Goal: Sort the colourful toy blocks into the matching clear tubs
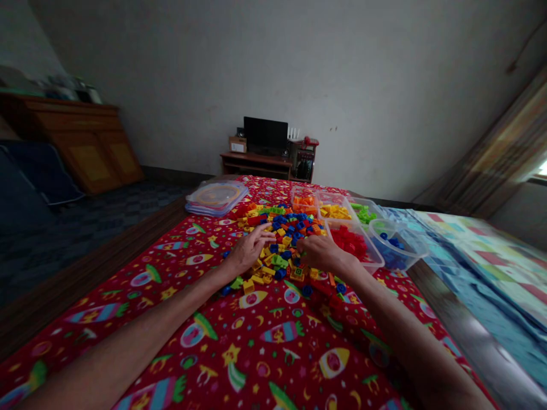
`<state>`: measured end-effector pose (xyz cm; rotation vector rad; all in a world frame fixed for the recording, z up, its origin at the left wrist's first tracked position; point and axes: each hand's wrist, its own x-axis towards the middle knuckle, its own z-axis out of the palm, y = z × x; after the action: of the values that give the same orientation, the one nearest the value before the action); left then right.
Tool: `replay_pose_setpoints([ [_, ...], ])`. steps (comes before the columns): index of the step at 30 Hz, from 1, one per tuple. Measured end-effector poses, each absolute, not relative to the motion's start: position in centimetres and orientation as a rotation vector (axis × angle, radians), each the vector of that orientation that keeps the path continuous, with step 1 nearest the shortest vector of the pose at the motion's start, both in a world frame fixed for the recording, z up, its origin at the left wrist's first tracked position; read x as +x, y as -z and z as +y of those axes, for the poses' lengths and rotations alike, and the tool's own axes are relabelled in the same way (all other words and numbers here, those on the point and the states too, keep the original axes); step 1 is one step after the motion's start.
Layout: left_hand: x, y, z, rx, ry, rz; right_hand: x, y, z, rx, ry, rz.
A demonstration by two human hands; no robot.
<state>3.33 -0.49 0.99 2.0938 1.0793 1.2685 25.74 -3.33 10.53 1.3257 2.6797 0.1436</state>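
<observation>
A mixed pile of plastic building blocks point(280, 262) in yellow, blue, green, orange and red lies on the red patterned cloth point(260, 364). My left hand point(251, 249) is over the pile's left side, fingers spread and nothing seen in them. My right hand point(320, 252) reaches into the right side of the pile with its fingers curled down; whatever they hold is hidden. Just right of it stands a clear box point(378, 259) of red blocks. A clear round-cornered tub point(414, 254) with blue pieces is beside that box.
Behind the red box, more clear boxes hold orange blocks point(304, 201), yellow blocks point(335, 212) and green blocks point(363, 214). Stacked lids point(217, 196) lie at the back left. A bed point(482, 256) adjoins on the right. A monitor point(265, 135) stands by the far wall.
</observation>
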Motion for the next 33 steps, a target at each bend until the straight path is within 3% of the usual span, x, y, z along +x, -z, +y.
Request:
replay_pose_setpoints([
  [9, 3.7, -2.1, -1.4, 2.086, -1.23, 1.145, 25.2, -9.7, -2.9, 1.356, -0.159, 3.028],
  [20, 3.4, -1.5, -0.7, 2.154, -1.228, 1.165, 21.7, -6.1, -4.3, 0.967, -0.173, 3.149],
  [26, 3.5, -2.0, -1.1, 2.141, -1.224, 1.195, 23.9, -9.2, -3.2, 1.168, -0.125, 3.122],
  [33, 3.6, -1.6, -1.0, 2.091, -1.262, 1.11, 31.8, -11.4, 1.8, 1.726, -0.06, 3.082],
])
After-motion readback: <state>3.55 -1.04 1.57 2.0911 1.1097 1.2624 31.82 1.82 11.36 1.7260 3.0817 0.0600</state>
